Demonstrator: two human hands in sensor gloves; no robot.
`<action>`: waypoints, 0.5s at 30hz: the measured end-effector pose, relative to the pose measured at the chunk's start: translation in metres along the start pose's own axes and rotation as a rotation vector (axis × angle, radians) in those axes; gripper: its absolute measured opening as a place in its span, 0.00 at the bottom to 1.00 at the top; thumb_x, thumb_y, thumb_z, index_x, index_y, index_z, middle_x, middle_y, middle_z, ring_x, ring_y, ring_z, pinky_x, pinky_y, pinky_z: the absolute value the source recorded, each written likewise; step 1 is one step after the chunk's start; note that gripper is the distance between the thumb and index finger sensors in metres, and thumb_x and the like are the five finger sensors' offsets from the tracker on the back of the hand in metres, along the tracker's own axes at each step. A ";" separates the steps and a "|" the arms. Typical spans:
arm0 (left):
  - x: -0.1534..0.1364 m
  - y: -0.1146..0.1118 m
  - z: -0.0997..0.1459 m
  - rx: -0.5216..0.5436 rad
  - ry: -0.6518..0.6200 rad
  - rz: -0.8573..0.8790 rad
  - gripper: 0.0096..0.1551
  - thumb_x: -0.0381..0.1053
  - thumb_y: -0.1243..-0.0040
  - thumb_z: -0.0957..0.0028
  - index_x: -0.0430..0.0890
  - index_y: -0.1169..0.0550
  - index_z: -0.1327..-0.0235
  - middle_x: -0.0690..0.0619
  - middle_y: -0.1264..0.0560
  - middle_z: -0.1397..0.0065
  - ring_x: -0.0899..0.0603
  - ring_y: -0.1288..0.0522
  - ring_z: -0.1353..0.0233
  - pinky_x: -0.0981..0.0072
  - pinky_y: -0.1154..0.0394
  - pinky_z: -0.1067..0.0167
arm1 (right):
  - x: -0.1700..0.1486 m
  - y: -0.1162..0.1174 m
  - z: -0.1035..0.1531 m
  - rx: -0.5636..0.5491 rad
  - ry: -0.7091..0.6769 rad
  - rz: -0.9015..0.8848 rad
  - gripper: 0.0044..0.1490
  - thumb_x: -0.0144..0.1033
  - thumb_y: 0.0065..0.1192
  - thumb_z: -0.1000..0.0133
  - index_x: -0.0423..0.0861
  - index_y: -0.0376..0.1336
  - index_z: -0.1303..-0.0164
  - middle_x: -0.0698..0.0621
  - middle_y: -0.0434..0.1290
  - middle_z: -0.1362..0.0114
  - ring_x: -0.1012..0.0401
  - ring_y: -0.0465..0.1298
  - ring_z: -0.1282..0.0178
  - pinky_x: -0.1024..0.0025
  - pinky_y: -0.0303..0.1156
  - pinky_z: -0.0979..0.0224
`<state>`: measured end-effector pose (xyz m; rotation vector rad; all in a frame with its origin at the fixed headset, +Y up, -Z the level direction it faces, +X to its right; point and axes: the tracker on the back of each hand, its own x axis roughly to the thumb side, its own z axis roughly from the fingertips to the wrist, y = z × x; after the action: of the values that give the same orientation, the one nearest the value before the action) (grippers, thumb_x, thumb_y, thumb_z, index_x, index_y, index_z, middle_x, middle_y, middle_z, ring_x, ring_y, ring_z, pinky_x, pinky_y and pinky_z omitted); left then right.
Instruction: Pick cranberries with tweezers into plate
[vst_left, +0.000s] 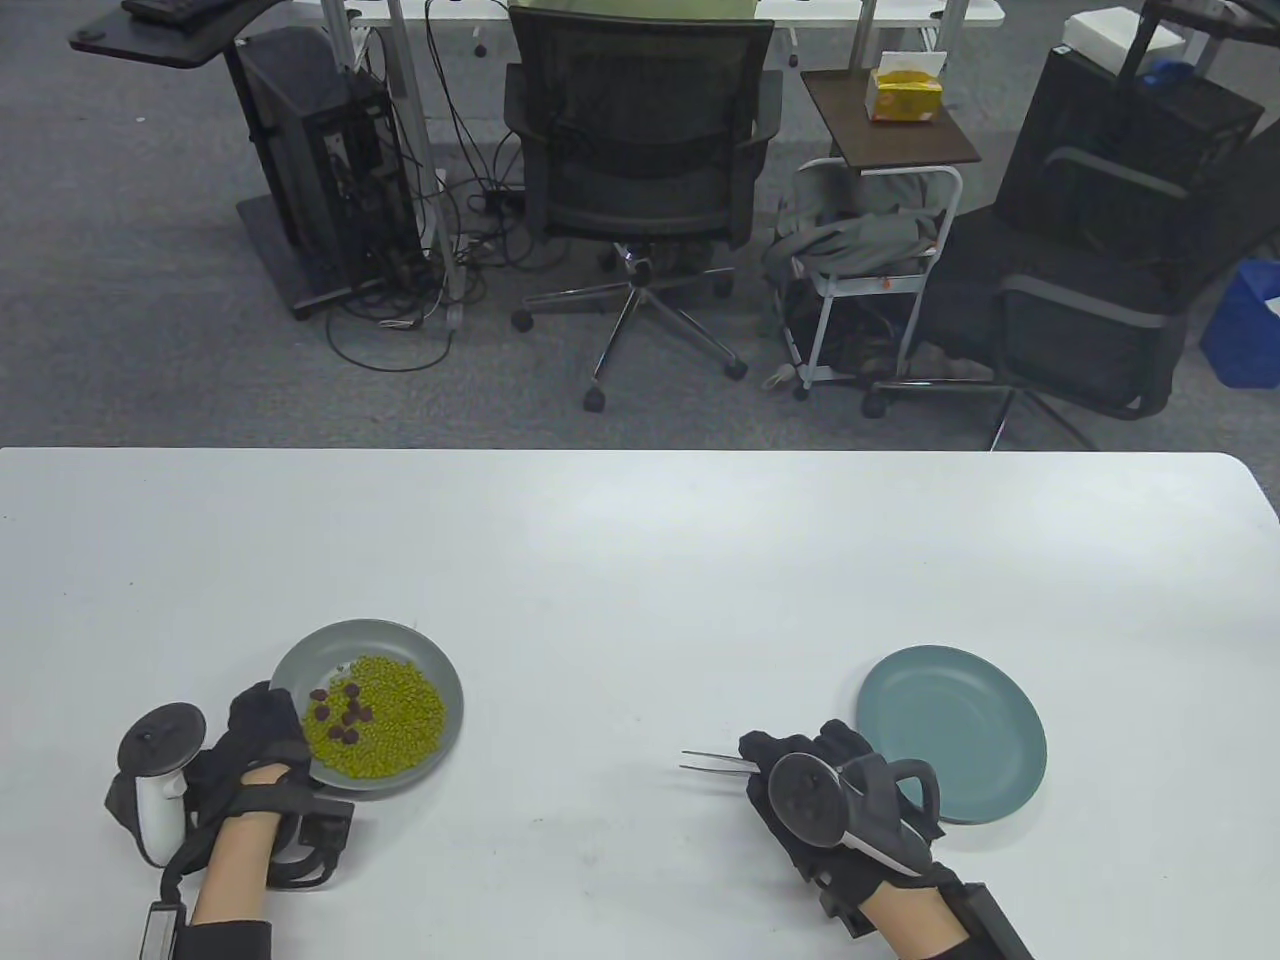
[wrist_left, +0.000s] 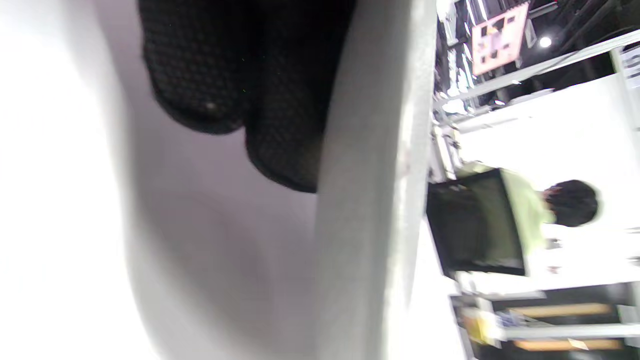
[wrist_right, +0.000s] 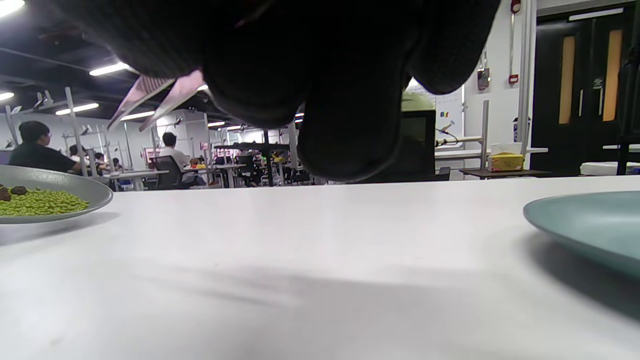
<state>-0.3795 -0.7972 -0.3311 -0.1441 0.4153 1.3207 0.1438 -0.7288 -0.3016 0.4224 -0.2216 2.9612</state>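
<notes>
A grey plate (vst_left: 440, 690) at the left of the table holds green beans (vst_left: 385, 725) and several dark red cranberries (vst_left: 340, 712); it also shows in the right wrist view (wrist_right: 75, 186). My left hand (vst_left: 262, 735) grips this plate's left rim; in the left wrist view my fingers (wrist_left: 235, 95) lie against the rim (wrist_left: 370, 200). My right hand (vst_left: 800, 790) holds metal tweezers (vst_left: 715, 762) with the tips apart, pointing left, empty. The tweezers also show in the right wrist view (wrist_right: 155, 97). An empty teal plate (vst_left: 955, 730) lies just right of my right hand.
The white table (vst_left: 640, 560) stretches between the two plates. Its far edge runs across the middle of the table view. Office chairs (vst_left: 640, 170) and a small cart stand on the floor beyond it.
</notes>
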 end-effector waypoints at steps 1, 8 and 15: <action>0.004 -0.009 0.002 -0.053 -0.019 0.049 0.33 0.63 0.56 0.46 0.51 0.43 0.30 0.52 0.27 0.38 0.46 0.10 0.54 0.57 0.15 0.53 | -0.002 -0.002 -0.001 -0.012 0.008 -0.007 0.32 0.56 0.55 0.56 0.60 0.62 0.39 0.64 0.75 0.50 0.65 0.81 0.47 0.53 0.62 0.21; 0.033 -0.109 0.045 -0.379 -0.187 0.218 0.35 0.62 0.57 0.43 0.53 0.51 0.27 0.55 0.34 0.33 0.47 0.14 0.49 0.57 0.18 0.51 | -0.017 -0.019 0.001 -0.119 0.054 -0.054 0.34 0.58 0.55 0.56 0.61 0.61 0.39 0.65 0.75 0.50 0.65 0.81 0.47 0.52 0.60 0.20; 0.025 -0.173 0.081 -0.549 -0.162 0.229 0.35 0.57 0.57 0.42 0.49 0.51 0.27 0.52 0.35 0.31 0.47 0.12 0.55 0.58 0.16 0.59 | -0.027 -0.033 0.005 -0.211 0.080 -0.088 0.32 0.60 0.55 0.57 0.65 0.64 0.41 0.65 0.75 0.52 0.64 0.80 0.47 0.52 0.60 0.19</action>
<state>-0.1918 -0.7914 -0.2890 -0.4542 -0.0808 1.6361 0.1764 -0.7006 -0.3003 0.2786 -0.4876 2.8220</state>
